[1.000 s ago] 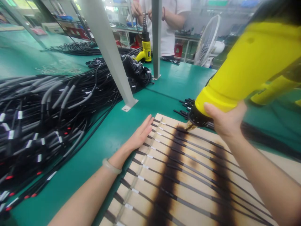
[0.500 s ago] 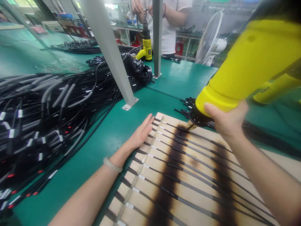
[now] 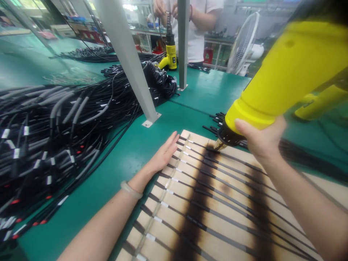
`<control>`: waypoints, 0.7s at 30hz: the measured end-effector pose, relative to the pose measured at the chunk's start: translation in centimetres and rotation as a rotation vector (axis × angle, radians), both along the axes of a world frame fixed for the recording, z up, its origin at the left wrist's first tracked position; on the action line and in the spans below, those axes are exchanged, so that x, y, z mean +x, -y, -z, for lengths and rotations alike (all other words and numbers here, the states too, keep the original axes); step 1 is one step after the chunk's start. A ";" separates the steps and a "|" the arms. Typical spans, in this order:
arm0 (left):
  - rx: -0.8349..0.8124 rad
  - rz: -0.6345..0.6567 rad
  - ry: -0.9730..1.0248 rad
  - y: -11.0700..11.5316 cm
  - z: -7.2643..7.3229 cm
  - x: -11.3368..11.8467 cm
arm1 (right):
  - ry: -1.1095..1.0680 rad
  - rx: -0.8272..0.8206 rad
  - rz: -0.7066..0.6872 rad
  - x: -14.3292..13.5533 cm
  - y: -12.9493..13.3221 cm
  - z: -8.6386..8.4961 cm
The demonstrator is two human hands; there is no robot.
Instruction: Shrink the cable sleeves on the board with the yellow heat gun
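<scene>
A yellow heat gun [image 3: 274,76] fills the upper right, gripped near its front by my right hand [image 3: 262,139]. Its metal nozzle points down at the far end of a wooden board [image 3: 225,188]. Black cables [image 3: 233,217] with grey sleeves and white labels lie in rows across the board, over two dark scorched bands. A thin clear rod [image 3: 163,194] crosses them near the left edge. My left hand [image 3: 166,152] rests flat at the board's far left corner, fingers stretched out beside the cable ends, holding nothing.
Bundled black cables [image 3: 81,108] cover the left of the green table [image 3: 114,185]. Two grey posts [image 3: 130,65] stand on it. Behind are another yellow heat gun [image 3: 170,56], a person in white [image 3: 194,43] and a white fan [image 3: 243,45]. More yellow equipment [image 3: 320,103] is at right.
</scene>
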State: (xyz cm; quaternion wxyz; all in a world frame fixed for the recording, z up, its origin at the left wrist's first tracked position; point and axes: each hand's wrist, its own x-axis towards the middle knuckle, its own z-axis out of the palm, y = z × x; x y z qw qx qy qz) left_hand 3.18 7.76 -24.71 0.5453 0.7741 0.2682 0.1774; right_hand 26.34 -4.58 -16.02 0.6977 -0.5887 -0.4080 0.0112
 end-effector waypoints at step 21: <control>-0.007 -0.001 -0.003 0.2 -0.4 0.1 | 0.027 -0.013 0.017 -0.5 -0.4 0.1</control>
